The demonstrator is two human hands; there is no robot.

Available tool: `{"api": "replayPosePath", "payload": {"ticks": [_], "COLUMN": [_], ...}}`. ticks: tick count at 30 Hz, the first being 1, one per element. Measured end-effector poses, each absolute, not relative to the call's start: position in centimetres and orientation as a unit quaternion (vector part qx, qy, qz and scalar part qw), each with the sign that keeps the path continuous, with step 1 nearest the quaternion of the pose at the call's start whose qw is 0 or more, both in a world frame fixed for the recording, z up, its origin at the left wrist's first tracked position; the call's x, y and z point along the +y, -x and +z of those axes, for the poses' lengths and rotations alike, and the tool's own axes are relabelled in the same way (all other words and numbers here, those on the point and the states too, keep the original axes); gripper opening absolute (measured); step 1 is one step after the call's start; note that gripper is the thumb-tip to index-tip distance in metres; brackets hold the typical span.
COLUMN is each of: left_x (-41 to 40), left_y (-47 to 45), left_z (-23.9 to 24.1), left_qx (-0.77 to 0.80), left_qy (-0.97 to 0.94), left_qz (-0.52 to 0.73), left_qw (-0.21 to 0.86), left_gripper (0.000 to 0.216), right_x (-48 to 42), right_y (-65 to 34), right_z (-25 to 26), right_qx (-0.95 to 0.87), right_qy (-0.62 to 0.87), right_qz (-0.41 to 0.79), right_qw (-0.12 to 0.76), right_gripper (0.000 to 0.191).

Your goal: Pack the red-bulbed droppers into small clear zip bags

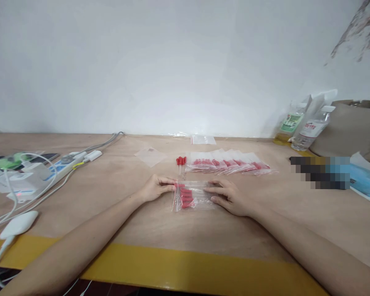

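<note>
A small clear zip bag (193, 196) with several red-capped droppers inside lies flat on the wooden table (160, 224). My left hand (156, 187) pinches the bag's left edge, fingers closed on it. My right hand (228, 196) rests on the bag's right part, fingers pressed flat against the plastic. Just behind the bag lie three loose red-capped droppers (181, 163). A row of several filled bags (231, 164) lies fanned out behind and to the right.
An empty clear bag (150, 155) and a stack of bags (202, 139) lie near the wall. A power strip with chargers and cables (49, 168) fills the left. Two bottles (308, 125), a brown paper bag (351, 127) and blue-white packaging (365, 181) stand at the right.
</note>
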State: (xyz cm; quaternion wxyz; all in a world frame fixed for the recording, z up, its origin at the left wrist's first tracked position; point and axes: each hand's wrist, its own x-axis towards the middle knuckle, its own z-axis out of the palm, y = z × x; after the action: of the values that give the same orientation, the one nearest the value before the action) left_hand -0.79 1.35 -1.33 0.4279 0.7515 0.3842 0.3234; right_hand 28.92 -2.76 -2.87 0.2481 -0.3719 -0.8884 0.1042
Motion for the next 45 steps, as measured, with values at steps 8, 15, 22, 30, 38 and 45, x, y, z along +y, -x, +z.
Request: {"api": "replayPosePath", "payload": {"ticks": [8,15,22,30,38,45], "left_x": [-0.2,-0.1,-1.1,-1.9,-0.9,-0.7], "left_y": [0.2,-0.3,-1.0,-1.3,-0.1,0.2], "left_z": [-2.4,-3.4,-2.7,-2.1,-2.4,-1.2], "left_qx": [0.527,0.508,0.545,0.559,0.542,0.426], "left_qy": [-0.666,-0.709,-0.741,-0.712,-0.708,-0.814], "left_qz": [0.384,0.383,0.330,0.357,0.375,0.268], "left_qw": [0.364,0.303,0.212,0.233,0.252,0.291], "left_gripper": [0.027,0.027,0.025,0.033,0.031,0.022], "right_x": [-3.1,-3.2,-3.1,-3.1,-3.0,-3.0], "right_y": [-29.0,-28.9,-29.0,-28.9,-29.3,-29.6], "right_z": [-2.7,-2.3,-2.1,-1.8,-1.8,-1.7], "right_qx": [-0.891,-0.888,-0.882,-0.869,-0.894,-0.896], "right_qy": [0.367,0.368,0.355,0.395,0.370,0.367], "right_qz": [0.126,0.149,0.180,0.166,0.156,0.171], "right_qw": [0.236,0.232,0.252,0.248,0.201,0.180], "right_gripper": [0.032,0.033,0.039,0.053,0.053,0.056]}}
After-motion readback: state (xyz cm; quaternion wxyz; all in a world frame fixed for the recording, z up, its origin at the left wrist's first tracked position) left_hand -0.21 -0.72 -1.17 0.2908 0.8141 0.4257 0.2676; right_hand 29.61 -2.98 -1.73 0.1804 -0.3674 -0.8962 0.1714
